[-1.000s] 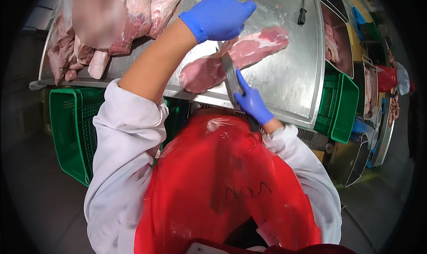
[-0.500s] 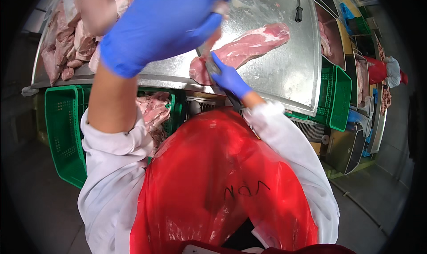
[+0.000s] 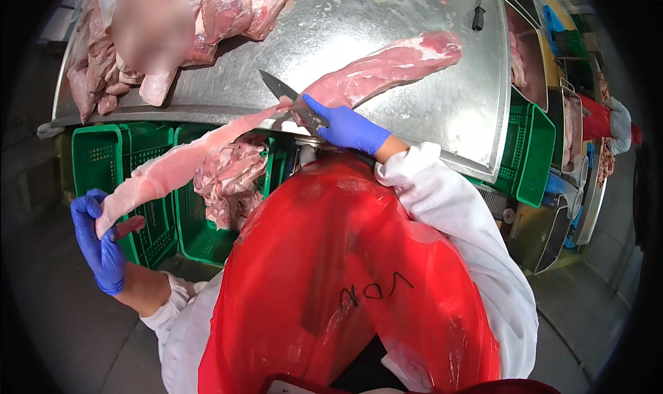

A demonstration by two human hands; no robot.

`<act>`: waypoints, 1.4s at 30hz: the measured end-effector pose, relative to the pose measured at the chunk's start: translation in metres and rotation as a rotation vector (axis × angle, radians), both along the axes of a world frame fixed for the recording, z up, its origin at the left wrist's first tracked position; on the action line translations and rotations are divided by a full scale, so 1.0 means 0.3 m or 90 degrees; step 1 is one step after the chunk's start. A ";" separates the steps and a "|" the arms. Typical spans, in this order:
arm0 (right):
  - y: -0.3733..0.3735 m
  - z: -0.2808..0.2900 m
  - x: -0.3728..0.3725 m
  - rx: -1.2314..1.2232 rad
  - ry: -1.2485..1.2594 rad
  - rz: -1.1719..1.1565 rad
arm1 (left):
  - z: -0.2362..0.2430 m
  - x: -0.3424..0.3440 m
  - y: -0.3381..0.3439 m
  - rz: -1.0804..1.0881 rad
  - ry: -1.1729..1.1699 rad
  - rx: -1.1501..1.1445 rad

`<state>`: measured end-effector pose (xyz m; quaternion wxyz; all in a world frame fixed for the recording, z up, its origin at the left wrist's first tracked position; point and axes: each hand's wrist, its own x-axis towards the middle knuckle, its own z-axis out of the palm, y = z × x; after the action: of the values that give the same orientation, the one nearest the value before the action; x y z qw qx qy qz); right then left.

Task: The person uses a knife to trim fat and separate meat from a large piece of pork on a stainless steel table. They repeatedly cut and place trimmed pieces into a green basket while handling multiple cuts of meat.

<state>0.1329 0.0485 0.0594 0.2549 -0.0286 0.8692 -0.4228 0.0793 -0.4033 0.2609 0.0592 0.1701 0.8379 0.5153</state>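
Note:
My left hand (image 3: pixel 99 245), in a blue glove, is closed on the end of a long pale strip of meat (image 3: pixel 166 173). The strip stretches over the crates to the table edge, its far end beside the knife. My right hand (image 3: pixel 352 130), also blue-gloved, grips a knife (image 3: pixel 278 87); the blade points up and left, and the hand hides the handle. Behind the blade a long pink piece of meat, like a loin (image 3: pixel 383 66), lies on the metal table (image 3: pixel 442 121), its near end partly covered by the blade and hand.
Raw meat pieces (image 3: pixel 228 14) are heaped at the table's left. Below the edge stand green crates (image 3: pixel 97 162), one holding meat trimmings (image 3: pixel 231 176). A black-handled tool (image 3: pixel 478 20) lies at the back right. Another green crate (image 3: pixel 532 159) and a person in red (image 3: pixel 597 118) are farther right.
My left hand has swung from above the table down to the far left, drawing the strip out over the crates. My right hand with the knife stays near the loin's end.

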 end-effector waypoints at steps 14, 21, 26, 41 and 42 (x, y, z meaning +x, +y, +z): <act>0.080 -0.071 -0.084 0.009 0.048 0.029 | 0.122 -0.162 0.109 0.002 0.070 -0.061; 0.284 -0.004 0.352 0.111 0.004 0.167 | 0.160 -0.125 -0.127 0.033 0.125 -0.014; 0.362 -0.042 0.368 -0.055 0.051 -0.099 | 0.220 0.015 -0.250 0.116 0.147 0.111; 0.826 -0.224 0.142 -0.069 0.139 -0.669 | -0.740 -0.248 0.754 -0.351 0.014 -0.369; 0.888 -0.262 0.093 -0.003 0.150 -0.673 | -0.802 -0.287 0.901 -0.308 0.061 -0.307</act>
<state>0.1608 0.3148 -0.0192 -0.0917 0.3648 0.7867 -0.4895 -0.0068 -0.1330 0.0202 0.1792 0.3691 0.8726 0.2650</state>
